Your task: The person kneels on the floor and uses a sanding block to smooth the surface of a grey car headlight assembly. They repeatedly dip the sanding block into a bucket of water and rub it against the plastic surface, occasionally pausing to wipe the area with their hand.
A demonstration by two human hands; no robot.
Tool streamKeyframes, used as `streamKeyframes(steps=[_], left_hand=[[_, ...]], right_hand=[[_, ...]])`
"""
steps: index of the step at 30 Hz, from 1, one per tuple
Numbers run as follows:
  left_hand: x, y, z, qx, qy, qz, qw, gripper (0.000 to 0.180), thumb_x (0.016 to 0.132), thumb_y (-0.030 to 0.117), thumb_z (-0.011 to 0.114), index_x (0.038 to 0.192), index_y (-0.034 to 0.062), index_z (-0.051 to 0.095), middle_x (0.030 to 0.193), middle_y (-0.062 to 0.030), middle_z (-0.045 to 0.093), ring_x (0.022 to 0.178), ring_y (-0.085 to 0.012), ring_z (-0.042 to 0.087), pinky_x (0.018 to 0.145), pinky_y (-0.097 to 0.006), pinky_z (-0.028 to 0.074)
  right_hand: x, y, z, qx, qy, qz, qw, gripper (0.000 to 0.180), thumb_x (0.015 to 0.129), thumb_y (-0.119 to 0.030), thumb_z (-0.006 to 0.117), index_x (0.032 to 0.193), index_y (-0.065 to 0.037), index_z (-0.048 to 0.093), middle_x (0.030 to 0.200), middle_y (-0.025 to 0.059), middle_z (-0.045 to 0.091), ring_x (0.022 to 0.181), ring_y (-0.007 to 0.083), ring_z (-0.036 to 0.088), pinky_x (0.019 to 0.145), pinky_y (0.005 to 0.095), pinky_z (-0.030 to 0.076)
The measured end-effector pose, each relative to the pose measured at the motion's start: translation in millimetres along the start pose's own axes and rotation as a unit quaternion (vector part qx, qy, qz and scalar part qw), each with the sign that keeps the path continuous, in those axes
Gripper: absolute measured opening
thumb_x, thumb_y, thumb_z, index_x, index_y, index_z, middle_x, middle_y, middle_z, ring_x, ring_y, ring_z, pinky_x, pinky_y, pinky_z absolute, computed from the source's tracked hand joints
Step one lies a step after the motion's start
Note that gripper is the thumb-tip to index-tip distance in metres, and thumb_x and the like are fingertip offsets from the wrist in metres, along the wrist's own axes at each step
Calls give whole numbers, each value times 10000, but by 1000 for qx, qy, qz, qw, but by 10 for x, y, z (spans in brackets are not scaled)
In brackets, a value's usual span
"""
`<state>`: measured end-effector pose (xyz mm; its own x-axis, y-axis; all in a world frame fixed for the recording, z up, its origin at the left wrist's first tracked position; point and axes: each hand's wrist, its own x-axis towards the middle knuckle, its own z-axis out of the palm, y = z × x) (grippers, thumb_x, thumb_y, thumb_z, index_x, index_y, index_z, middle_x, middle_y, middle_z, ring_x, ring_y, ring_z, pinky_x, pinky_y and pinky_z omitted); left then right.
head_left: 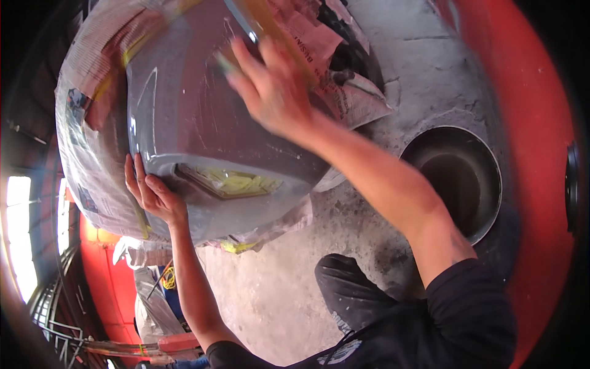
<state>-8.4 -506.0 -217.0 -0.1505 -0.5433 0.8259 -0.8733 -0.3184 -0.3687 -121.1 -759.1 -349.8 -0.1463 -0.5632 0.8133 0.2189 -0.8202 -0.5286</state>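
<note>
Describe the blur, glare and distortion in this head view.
Head view: the bare right hand is motion-blurred, the bare left hand sharper; same view, white glare streaks the curved grey vehicle panel; again there, the bright white opening is overexposed, and the red surface looks bowed, probably by the fisheye.

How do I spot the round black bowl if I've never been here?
Find the big grey car panel, edged with newspaper, then go right past the person's right forearm. On the floor, before the red surface, sits the black bowl, partly hidden by that arm. It's a wide, dark, open circle with a thin pale edge, unlike the grey floor around it.
</note>
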Motion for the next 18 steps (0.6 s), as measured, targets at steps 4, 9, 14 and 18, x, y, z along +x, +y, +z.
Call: streamKeyframes(steps=[4,9,14,18], left_hand=[[14,-14,-10,4,11,-3,1000,514,1155,298,377,1461,-2,661,1530,-261,561,1376,-398,568,1151,-496,443],[-16,-11,20,-8,-4,-6,1000,516,1151,300,380,1463,-2,658,1535,-258,557,1379,-394,566,1151,-491,445],[41,-13,-19,-1,3,-11,1000,529,1155,315,377,1461,-18,653,1536,-261,553,1378,-399,571,1154,-495,446],[19,-25,30,10,5,7,1000,540,1157,327,375,1462,-24,649,1537,-259,554,1373,-390,576,1145,-486,452]], right_hand=[[-611,-62,-406,38,-72,20,996,547,965,-289,733,1423,-2,646,1145,245,660,1098,440,650,943,537,526],[331,254,97,-51,44,-7,998,465,987,-268,719,1316,58,685,1018,241,641,1002,425,644,919,495,535],[-537,222,-346,33,-41,65,997,464,973,-312,708,1312,2,666,1033,207,660,1004,399,654,910,500,531],[534,331,210,-63,40,-16,997,492,948,-270,732,1322,43,665,1022,186,650,965,399,654,881,504,534]])
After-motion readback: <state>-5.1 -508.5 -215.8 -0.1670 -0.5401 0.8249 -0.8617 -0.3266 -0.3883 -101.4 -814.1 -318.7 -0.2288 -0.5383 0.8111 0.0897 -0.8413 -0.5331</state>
